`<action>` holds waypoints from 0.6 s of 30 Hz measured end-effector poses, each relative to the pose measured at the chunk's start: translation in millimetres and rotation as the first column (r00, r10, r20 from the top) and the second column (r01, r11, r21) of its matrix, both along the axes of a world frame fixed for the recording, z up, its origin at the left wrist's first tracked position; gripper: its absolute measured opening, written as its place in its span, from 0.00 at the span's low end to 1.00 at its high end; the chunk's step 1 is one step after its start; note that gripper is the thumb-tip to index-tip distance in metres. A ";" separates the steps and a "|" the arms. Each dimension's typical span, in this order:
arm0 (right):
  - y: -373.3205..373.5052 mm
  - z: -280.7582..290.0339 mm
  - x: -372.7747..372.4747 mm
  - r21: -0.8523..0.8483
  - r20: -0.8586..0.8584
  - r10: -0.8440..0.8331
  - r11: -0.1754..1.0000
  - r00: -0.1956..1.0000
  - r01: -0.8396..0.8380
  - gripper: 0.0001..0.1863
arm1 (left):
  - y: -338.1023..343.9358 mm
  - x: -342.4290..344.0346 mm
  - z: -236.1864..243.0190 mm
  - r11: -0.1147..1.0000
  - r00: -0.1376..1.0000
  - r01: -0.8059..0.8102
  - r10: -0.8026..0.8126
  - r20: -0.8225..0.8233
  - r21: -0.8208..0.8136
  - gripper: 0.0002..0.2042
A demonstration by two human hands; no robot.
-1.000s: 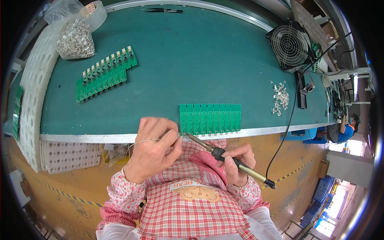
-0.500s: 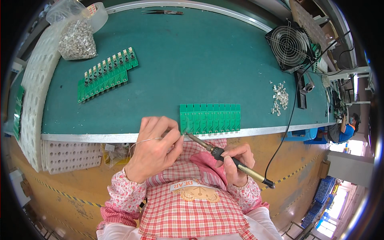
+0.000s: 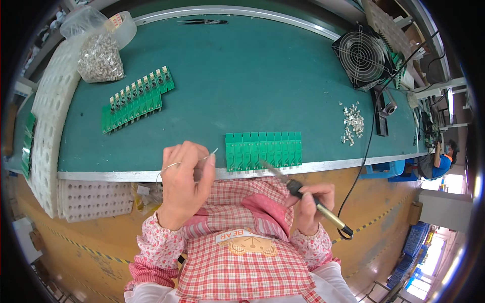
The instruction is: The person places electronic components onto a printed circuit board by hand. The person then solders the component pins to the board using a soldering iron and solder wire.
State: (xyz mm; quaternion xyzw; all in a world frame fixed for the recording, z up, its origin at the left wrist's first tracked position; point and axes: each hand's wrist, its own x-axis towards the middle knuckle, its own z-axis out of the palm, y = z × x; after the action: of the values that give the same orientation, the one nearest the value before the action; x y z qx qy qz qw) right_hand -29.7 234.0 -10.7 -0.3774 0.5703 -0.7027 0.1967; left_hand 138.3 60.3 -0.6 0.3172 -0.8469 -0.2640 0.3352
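Two bare hands work at the near edge of a green table (image 3: 227,81) in the head view. The right hand (image 3: 314,204) is closed around the handle of a soldering iron (image 3: 294,188), whose long axis runs slantwise: its tip points left and far, its butt end near and right. The blurred tip is over the near part of a green circuit panel (image 3: 263,151); whether it touches cannot be told. The left hand (image 3: 184,177), fingers partly curled, grips a thin wire (image 3: 215,151) between thumb and fingers, its free end aimed far and right.

The panel lies left of the table's middle-right, its long axis left to right along the metal edge (image 3: 116,176), with pins on its near side. Farther left, a second green board strip (image 3: 136,101) slants from near left to far right, white connectors on its far side. A pile of small parts (image 3: 352,122) lies to the right, near a fan (image 3: 361,54).

Compared with half a second ago, the iron's tip has left the panel's near left corner and shifted right; the left hand has drawn leftward, now apart from the panel.
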 end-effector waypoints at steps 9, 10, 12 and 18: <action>-39.2 18.8 -62.0 0.207 -0.671 -0.094 0.929 0.735 0.307 0.22 | -6.6 -32.3 16.8 0.997 0.990 0.010 -0.021 0.142 0.078 0.06; -39.8 18.1 -66.1 0.244 -0.646 -0.048 0.933 0.762 0.266 0.23 | -10.7 -38.2 18.7 0.995 0.988 0.036 -0.048 0.144 0.089 0.07; -40.6 16.4 -72.0 0.274 -0.637 0.012 0.938 0.771 0.212 0.24 | -23.0 -53.8 19.4 0.993 0.985 0.068 -0.082 0.155 0.093 0.07; -43.9 12.0 -57.6 0.247 -0.510 -0.150 0.918 0.847 0.311 0.23 | -69.4 -113.3 22.0 0.926 0.963 0.220 -0.255 0.082 0.307 0.09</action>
State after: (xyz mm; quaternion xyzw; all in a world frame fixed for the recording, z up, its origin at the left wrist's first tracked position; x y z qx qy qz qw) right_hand -87.3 190.1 1.3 -0.4307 0.7488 -0.5033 0.0202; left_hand 25.0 -9.1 21.5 0.2740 -0.8488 -0.4065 0.1980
